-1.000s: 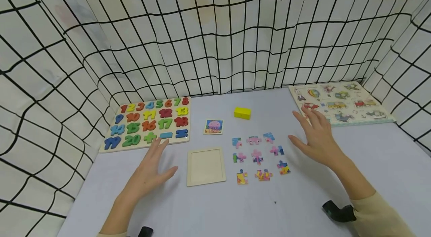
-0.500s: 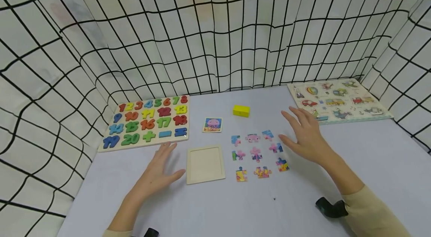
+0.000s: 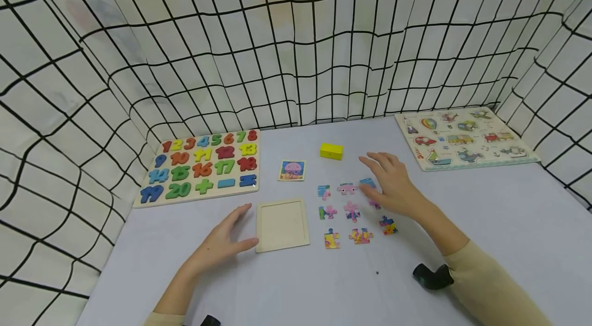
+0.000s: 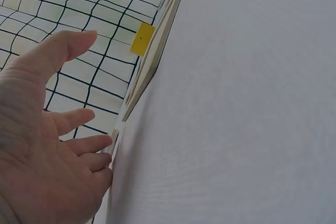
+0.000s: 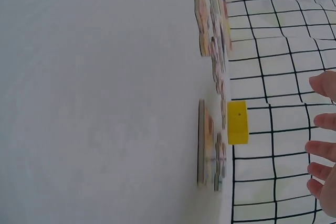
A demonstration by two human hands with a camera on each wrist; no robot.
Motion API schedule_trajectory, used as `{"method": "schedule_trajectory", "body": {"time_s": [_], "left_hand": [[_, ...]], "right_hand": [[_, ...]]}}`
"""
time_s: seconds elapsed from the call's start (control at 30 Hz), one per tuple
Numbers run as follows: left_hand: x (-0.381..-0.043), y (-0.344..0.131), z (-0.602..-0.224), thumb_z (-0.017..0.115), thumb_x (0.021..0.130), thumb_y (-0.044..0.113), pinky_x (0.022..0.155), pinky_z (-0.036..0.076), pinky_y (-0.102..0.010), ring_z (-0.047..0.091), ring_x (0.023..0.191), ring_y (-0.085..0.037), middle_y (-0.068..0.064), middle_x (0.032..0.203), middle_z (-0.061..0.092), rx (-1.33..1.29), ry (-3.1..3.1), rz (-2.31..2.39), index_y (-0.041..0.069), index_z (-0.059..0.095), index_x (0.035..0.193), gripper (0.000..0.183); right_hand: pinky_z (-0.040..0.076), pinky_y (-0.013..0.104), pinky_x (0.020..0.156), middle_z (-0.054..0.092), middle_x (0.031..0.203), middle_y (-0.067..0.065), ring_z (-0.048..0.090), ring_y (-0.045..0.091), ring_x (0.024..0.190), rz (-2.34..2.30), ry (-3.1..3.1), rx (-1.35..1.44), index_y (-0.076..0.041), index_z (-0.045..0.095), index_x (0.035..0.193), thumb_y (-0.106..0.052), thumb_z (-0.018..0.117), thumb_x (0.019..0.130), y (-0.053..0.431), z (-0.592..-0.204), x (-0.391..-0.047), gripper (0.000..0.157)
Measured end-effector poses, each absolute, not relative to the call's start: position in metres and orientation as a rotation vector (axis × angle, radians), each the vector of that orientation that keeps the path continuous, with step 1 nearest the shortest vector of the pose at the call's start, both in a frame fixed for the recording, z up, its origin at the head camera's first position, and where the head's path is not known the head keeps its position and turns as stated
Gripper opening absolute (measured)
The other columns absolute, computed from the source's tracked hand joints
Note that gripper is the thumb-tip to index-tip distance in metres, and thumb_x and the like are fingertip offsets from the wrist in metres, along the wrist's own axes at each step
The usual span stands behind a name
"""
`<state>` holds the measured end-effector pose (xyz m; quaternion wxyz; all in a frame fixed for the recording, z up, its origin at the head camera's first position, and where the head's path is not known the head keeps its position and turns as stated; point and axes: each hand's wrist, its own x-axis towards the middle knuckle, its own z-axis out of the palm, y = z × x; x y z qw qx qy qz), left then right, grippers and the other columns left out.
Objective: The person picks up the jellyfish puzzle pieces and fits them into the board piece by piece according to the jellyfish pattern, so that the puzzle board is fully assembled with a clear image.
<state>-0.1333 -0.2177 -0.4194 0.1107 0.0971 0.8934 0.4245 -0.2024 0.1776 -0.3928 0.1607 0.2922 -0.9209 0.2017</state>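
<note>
My left hand (image 3: 221, 241) is spread at the left side of a square wooden puzzle frame (image 3: 282, 226), its thumb tip right at the frame's edge. In the left wrist view, the left hand (image 4: 58, 145) shows thumb and fingers apart with nothing held. My right hand (image 3: 393, 186) hovers over the upper right of the loose jigsaw pieces (image 3: 352, 211), fingers extended and partly covering two of them. Pink, blue and yellow parts of a picture show on the pieces, laid out in rows. Only the fingertips of the right hand (image 5: 323, 145) enter the right wrist view.
A small jellyfish picture tile (image 3: 292, 170) lies behind the frame, with a yellow block (image 3: 331, 151) to its right. A number puzzle board (image 3: 199, 169) is at back left, a vehicle puzzle board (image 3: 467, 138) at back right. Black-grid netting (image 3: 324, 48) borders the table.
My right hand has moved left from beside the vehicle board to over the jigsaw pieces. The left hand has shifted right, up to the wooden frame's edge.
</note>
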Motion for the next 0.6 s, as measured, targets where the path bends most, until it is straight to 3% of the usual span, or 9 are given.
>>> {"method": "schedule_trajectory", "body": {"time_s": [0.33,0.6], "left_hand": [[-0.133,-0.218,-0.432,0.079,0.065,0.043,0.105,0.013,-0.056,0.005,0.138,-0.031,-0.01,0.151,0.018,0.331,2.627,1.085,0.014,0.026,0.144,0.099],[-0.13,-0.215,-0.43,0.082,0.065,0.034,0.105,0.01,-0.056,0.002,0.139,-0.029,-0.009,0.151,0.017,0.374,2.636,1.078,0.013,0.027,0.144,0.099]], "right_hand": [[0.028,0.054,0.097,0.045,0.133,0.012,0.033,0.031,0.121,0.725,-2.779,0.942,-0.009,0.043,0.135,-0.033,0.06,0.088,0.143,-0.403,-0.217,0.055],[0.025,0.057,0.099,0.045,0.133,0.016,0.033,0.035,0.123,0.826,-2.892,1.005,-0.005,0.044,0.134,-0.033,0.056,0.09,0.12,-0.415,-0.225,0.053]]}}
